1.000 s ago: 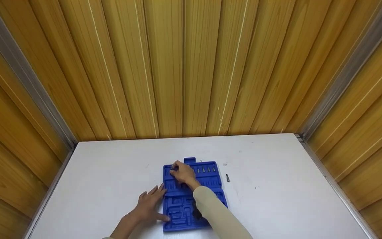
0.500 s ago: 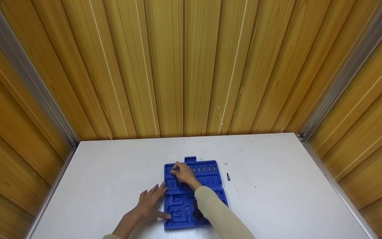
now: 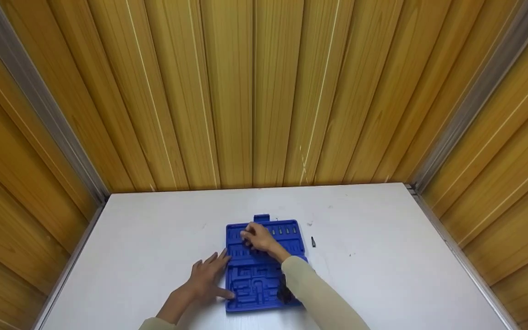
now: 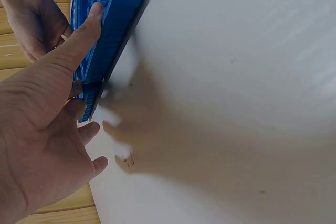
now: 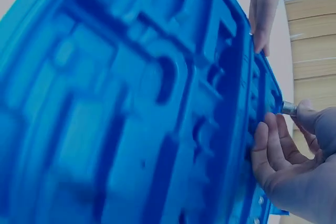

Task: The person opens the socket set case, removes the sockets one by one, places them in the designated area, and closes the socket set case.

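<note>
A blue plastic tool case [image 3: 245, 303] lies unfolded on the white table, its recesses moulded for small tools. My left hand [image 3: 203, 279] rests along its left side with fingers spread; in the left wrist view the thumb [image 4: 93, 17] presses on the rim. Over the upper half, near the left end of the top row of slots, my right hand [image 3: 260, 238] pinches a small silver metal cylinder [image 5: 289, 108], seen at the thumb tip in the right wrist view. Several small bits [image 3: 287, 230] sit in the row to the right of this hand, which partly hides the slots.
One dark pointed bit [image 3: 313, 242] lies loose on the white table [image 3: 383, 266] just right of the case. The case's latch flap [image 3: 261, 218] sticks out at the far edge. Wood-patterned walls [image 3: 264, 114] enclose the table behind and at both sides.
My right hand has shifted slightly right along the top row, and its forearm has swung right, uncovering more of the lower half. My left hand stays at the case's side.
</note>
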`<action>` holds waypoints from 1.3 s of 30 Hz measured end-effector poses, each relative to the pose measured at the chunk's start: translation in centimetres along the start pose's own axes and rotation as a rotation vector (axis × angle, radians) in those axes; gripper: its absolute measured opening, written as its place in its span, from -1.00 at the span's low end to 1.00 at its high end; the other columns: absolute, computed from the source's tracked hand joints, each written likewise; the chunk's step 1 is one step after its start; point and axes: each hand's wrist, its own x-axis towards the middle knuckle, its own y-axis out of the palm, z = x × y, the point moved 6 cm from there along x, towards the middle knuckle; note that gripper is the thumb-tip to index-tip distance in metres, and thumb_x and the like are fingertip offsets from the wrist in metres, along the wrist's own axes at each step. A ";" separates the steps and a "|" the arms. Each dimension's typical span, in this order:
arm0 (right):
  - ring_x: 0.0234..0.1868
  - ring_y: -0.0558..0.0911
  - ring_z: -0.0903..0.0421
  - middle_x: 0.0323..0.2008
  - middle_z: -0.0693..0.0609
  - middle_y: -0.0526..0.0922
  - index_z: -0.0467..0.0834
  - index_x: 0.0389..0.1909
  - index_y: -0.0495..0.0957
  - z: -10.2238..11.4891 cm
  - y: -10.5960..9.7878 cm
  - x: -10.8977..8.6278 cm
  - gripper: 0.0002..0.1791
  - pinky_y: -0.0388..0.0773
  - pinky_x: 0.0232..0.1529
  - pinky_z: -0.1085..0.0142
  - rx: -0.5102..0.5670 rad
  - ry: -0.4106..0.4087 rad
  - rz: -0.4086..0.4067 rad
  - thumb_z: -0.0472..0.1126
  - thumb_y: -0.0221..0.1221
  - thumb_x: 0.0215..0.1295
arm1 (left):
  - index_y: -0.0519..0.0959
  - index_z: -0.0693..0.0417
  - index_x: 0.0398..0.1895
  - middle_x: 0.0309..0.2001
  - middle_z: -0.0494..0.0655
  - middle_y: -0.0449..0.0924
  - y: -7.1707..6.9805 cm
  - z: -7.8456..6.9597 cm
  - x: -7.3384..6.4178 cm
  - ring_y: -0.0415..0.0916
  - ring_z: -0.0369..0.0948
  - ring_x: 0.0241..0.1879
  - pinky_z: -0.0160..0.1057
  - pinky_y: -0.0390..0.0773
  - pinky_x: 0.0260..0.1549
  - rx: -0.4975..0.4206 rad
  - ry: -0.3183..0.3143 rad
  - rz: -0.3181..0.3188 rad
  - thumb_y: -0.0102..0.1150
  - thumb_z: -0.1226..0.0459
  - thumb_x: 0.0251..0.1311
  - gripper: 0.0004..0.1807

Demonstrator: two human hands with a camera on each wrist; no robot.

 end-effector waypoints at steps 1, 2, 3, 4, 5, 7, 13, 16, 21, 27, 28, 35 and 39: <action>-0.26 0.74 -0.16 -0.18 -0.36 0.70 -0.33 -0.24 0.45 0.0 -0.4 -0.1 -0.83 0.71 -0.37 0.25 0.004 0.005 0.001 -0.29 0.08 0.54 | 0.25 0.26 0.52 0.60 0.24 0.08 -0.1 0.0 0.1 0.06 0.34 0.54 0.57 -0.01 0.36 0.002 -0.005 0.002 0.63 -0.05 -0.15 0.18; -0.21 0.76 -0.22 -0.17 -0.37 0.71 -0.33 -0.24 0.44 -0.1 -0.8 -0.2 -0.84 0.75 -0.32 0.18 0.013 0.014 0.002 -0.29 0.07 0.54 | 0.25 0.26 0.52 0.60 0.24 0.08 -0.1 0.0 0.1 0.06 0.33 0.55 0.56 -0.01 0.37 0.003 -0.008 0.004 0.63 -0.05 -0.15 0.18; -0.17 0.77 -0.26 -0.16 -0.37 0.71 -0.33 -0.24 0.43 -0.2 -1.2 -0.2 -0.84 0.77 -0.27 0.13 0.021 0.023 0.002 -0.30 0.07 0.55 | 0.25 0.26 0.52 0.60 0.24 0.08 -0.2 0.0 0.2 0.06 0.33 0.55 0.56 -0.02 0.37 0.003 -0.012 0.004 0.63 -0.04 -0.15 0.18; -0.16 0.77 -0.27 -0.14 -0.37 0.71 -0.32 -0.23 0.43 -0.3 -1.7 -0.3 -0.85 0.78 -0.23 0.09 0.032 0.036 0.002 -0.31 0.06 0.55 | 0.25 0.26 0.52 0.60 0.23 0.08 -0.2 0.0 0.2 0.05 0.33 0.55 0.56 -0.02 0.38 0.001 -0.013 0.005 0.63 -0.04 -0.14 0.17; -0.17 0.78 -0.26 -0.15 -0.37 0.72 -0.32 -0.23 0.43 -0.5 -2.2 -0.3 -0.86 0.78 -0.23 0.08 0.034 0.046 -0.001 -0.31 0.06 0.54 | 0.25 0.26 0.52 0.60 0.24 0.08 -0.3 0.1 0.3 0.05 0.34 0.55 0.56 -0.02 0.38 -0.002 -0.011 0.004 0.63 -0.03 -0.15 0.17; -0.23 0.79 -0.18 -0.17 -0.35 0.74 -0.30 -0.22 0.44 -0.8 -3.1 -0.4 -0.87 0.78 -0.25 0.14 0.037 0.075 -0.005 -0.31 0.06 0.55 | 0.25 0.26 0.52 0.60 0.24 0.08 -0.3 0.1 0.4 0.04 0.34 0.55 0.56 -0.03 0.38 -0.008 -0.012 0.004 0.64 -0.03 -0.15 0.17; -0.48 0.66 0.22 -0.30 -0.30 0.76 -0.38 -0.07 0.50 -1.9 -5.7 -0.9 -0.84 0.58 -0.48 0.43 0.013 0.076 -0.017 -0.33 0.10 0.51 | 0.24 0.27 0.52 0.60 0.26 0.07 -0.4 0.1 0.6 0.03 0.35 0.55 0.57 -0.06 0.38 -0.028 -0.006 0.003 0.64 0.00 -0.14 0.17; -0.53 0.61 0.25 -0.35 -0.29 0.75 -0.42 0.02 0.50 -2.3 -6.8 -1.3 -0.79 0.51 -0.53 0.46 0.010 0.069 -0.022 -0.38 0.10 0.48 | 0.24 0.28 0.51 0.60 0.27 0.06 -0.4 0.1 0.6 0.03 0.35 0.55 0.57 -0.06 0.38 -0.027 0.001 0.001 0.64 0.00 -0.14 0.17; -0.50 0.63 0.23 -0.35 -0.23 0.76 -0.39 0.11 0.51 -3.0 -8.7 -2.0 -0.73 0.57 -0.49 0.41 -0.015 0.093 -0.039 -0.34 0.11 0.49 | 0.24 0.30 0.51 0.60 0.28 0.05 -0.5 0.2 0.7 0.02 0.36 0.55 0.57 -0.07 0.38 -0.037 0.009 -0.003 0.64 0.02 -0.14 0.17; -0.47 0.62 0.26 -0.31 -0.20 0.77 -0.44 0.19 0.47 -4.1 -11.0 -3.0 -0.65 0.59 -0.43 0.40 0.062 0.136 -0.031 -0.30 0.08 0.53 | 0.23 0.30 0.52 0.61 0.28 0.04 -0.4 0.0 0.7 0.00 0.36 0.55 0.57 -0.10 0.38 -0.058 0.016 0.001 0.63 0.01 -0.13 0.17; -0.46 0.62 0.26 -0.31 -0.19 0.77 -0.45 0.20 0.46 -4.3 -11.3 -3.2 -0.64 0.59 -0.42 0.40 0.082 0.146 -0.023 -0.29 0.07 0.53 | 0.23 0.31 0.51 0.60 0.28 0.04 -0.4 0.0 0.7 0.00 0.37 0.55 0.58 -0.10 0.38 -0.059 0.018 -0.001 0.64 0.01 -0.13 0.17; -0.37 0.67 0.22 -0.24 -0.11 0.77 -0.43 0.29 0.40 -5.7 -13.5 -4.3 -0.53 0.61 -0.33 0.31 0.140 0.212 0.036 -0.23 0.14 0.51 | 0.22 0.30 0.52 0.61 0.28 0.03 -0.4 0.0 0.7 -0.03 0.36 0.56 0.58 -0.14 0.39 -0.073 0.012 0.000 0.63 0.00 -0.13 0.18; -0.33 0.71 0.19 -0.24 -0.08 0.80 -0.43 0.33 0.38 -6.4 -14.6 -4.8 -0.44 0.62 -0.31 0.27 0.142 0.225 0.057 -0.25 0.23 0.42 | 0.22 0.31 0.52 0.61 0.28 0.02 -0.2 0.1 0.6 -0.02 0.36 0.56 0.58 -0.13 0.38 -0.068 0.013 0.005 0.64 0.01 -0.13 0.18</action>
